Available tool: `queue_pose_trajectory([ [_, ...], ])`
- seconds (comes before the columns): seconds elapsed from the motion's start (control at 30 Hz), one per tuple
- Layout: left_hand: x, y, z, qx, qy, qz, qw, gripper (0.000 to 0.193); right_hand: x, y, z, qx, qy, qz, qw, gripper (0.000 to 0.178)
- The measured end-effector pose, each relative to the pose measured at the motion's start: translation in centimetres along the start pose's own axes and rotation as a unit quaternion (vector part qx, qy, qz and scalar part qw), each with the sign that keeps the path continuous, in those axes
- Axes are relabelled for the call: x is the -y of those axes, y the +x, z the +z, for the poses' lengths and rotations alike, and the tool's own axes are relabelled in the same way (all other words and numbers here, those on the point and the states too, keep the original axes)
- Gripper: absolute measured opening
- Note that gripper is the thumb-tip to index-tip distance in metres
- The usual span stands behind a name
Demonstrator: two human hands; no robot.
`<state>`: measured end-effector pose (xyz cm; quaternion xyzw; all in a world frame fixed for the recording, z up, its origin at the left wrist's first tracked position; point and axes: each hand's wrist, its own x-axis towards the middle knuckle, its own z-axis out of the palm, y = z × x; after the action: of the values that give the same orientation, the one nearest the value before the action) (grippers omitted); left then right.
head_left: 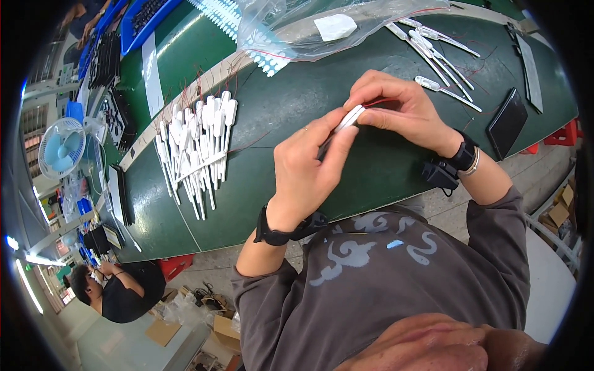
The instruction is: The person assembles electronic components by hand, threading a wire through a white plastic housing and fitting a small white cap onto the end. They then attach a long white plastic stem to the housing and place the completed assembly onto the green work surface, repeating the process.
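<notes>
My left hand is closed around a slim white plastic piece with a rounded end, held above the table in front of my chest. My right hand pinches the upper end of the same piece between thumb and fingers. A thin red wire runs from that end under the right hand's fingers. The left fingers cover the lower part of the piece. Left of my hands lies a heap of white wand-shaped parts with wide heads and thin red wires. Several similar white wands lie at the far right.
The green table curves across the view. A clear plastic bag and a white-and-blue dotted sheet lie at the back. A black flat panel sits at right. A blue tray and fan stand left, near another person.
</notes>
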<state>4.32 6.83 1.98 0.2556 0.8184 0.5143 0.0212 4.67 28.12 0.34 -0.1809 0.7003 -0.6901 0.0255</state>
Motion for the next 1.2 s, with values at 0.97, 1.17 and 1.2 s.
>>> queue_pose_trajectory([
  [0.97, -0.9, -1.1, 2.2, -0.049, -0.225, -0.042, 0.972, 0.021, 2.3, -1.2, 3.2, -0.050, 0.040, -0.029, 0.998, 0.023],
  [1.17, -0.5, -0.4, 0.3, -0.054, -0.076, 0.119, 0.989, 0.022, 2.3, -1.3, 3.0, -0.061, 0.046, -0.039, 0.996, 0.024],
  [1.2, -0.4, -0.2, -0.3, -0.042, -0.019, 0.171, 0.984, 0.022, 2.9, -1.4, 2.5, -0.037, 0.087, 0.020, 0.995, 0.024],
])
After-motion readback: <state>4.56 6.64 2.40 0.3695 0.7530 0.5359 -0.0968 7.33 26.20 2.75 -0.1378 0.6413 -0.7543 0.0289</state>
